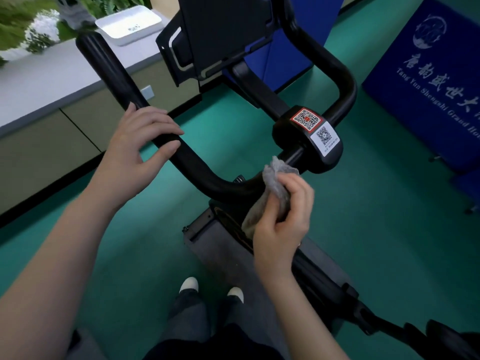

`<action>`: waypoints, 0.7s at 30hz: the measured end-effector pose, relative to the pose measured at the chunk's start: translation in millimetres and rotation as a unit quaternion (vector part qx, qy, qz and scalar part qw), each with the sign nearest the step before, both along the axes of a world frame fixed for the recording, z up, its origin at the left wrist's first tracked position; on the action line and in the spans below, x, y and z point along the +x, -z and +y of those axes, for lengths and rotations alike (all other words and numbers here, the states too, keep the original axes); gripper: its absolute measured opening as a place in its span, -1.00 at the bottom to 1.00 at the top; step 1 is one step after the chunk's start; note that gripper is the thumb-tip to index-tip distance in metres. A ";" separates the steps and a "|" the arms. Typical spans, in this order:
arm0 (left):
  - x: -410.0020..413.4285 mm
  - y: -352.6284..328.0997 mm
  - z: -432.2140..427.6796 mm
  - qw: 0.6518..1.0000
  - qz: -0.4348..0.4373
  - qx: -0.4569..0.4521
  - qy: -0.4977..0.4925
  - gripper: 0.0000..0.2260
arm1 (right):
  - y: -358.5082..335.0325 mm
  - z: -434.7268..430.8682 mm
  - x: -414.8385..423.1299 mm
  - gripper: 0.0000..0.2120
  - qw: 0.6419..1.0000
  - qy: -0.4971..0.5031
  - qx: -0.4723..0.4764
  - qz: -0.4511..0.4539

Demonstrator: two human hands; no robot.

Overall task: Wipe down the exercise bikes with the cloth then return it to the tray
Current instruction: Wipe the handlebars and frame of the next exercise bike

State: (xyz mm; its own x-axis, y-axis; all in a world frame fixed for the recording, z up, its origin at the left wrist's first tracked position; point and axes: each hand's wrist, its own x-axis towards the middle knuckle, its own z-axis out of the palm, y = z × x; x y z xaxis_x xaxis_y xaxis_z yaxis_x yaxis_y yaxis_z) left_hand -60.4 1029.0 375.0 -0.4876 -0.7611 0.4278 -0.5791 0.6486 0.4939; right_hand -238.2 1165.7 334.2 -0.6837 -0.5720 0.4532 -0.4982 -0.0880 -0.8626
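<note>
A black exercise bike fills the middle of the view, with a curved handlebar, a dark console at the top and a hub bearing two QR stickers. My left hand rests on the left handlebar arm, fingers draped over it and thumb loose beneath. My right hand grips a crumpled grey cloth and presses it against the handlebar bend just below the hub. A white rectangular tray stands on the counter at the upper left, beyond the handlebar's end.
A pale counter over olive cabinets runs along the left, with greenery and white flowers behind it. A blue banner with white lettering stands at the right. Green floor surrounds the bike. My white shoes stand beside the bike's grey base.
</note>
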 end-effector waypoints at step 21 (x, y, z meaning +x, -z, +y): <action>9.9 6.7 -12.9 0.999 0.009 -0.023 0.045 -0.78 | 10.0 -15.7 109.0 -0.71 0.988 0.150 -0.004 0.026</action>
